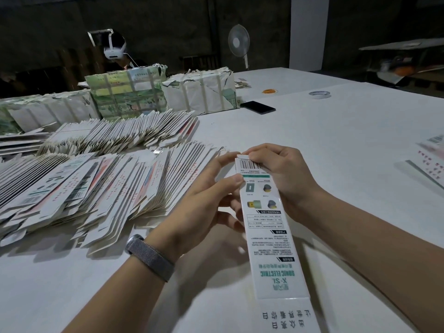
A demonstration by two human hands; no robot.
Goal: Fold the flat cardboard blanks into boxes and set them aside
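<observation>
Head view — handling: the toothbrush carton (271,236) looks light and thin, stiff along its creases yet easy to crush; best held by the long edges near the end being closed.
Look: long, narrow, white, with a barcode, product pictures and green "SONIC ELECTRIC" print.
Place: held above the white table (336,140), toward its near edge.
Left hand (204,200): thumb and fingers curled around the carton's left side.
Right hand (281,174): fingers pinch the far end flap.
Flat blanks (96,183): fanned along the table's left side.

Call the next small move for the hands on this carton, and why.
Probably tuck the far end flap shut. Both hands, left and right, grip the carton at its barcode end, right fingers curled over that flap, while the near flap hangs open.
</observation>
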